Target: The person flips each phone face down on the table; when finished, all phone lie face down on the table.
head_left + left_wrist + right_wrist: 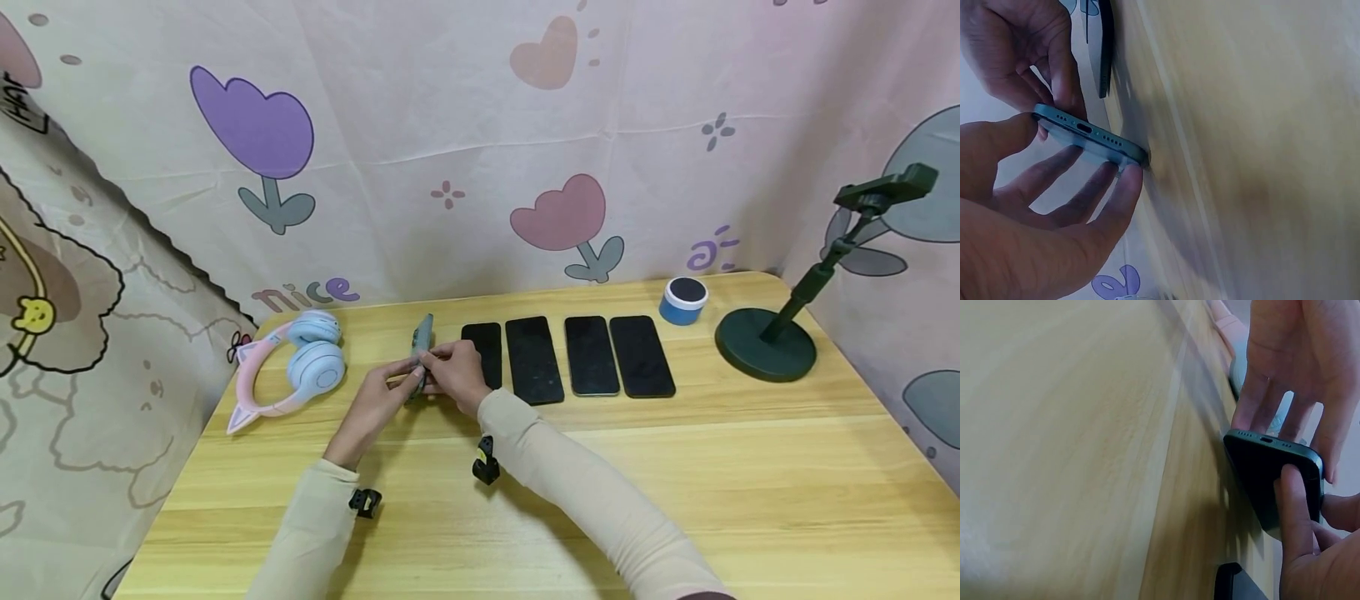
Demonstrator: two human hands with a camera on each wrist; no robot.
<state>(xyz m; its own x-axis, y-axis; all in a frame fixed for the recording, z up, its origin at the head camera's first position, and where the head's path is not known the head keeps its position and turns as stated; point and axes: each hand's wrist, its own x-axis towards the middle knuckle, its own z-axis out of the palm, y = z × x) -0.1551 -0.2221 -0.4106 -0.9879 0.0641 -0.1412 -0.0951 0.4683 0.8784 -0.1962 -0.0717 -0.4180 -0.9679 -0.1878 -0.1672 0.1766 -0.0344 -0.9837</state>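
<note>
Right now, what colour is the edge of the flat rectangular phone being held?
The phone's edge is bluish green, clearest in the left wrist view.

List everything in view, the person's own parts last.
Held phone: one, green-blue frame and dark screen, upright between the two hands
Flat phones: four, black, in a row right of the held phone
Headphones: one pair, pink and light blue, table's left side
Round tub: one, blue and white with dark top, back right
Stand: one, dark green, far right
Table: one, light wood, under everything
Printed cloth: count unclear, pale, around the table
Wrist devices: two, black, one at each wrist
Sleeves: two, cream, on both arms
Left hand: one, bare, on the held phone
Right hand: one, bare, on the held phone
</note>
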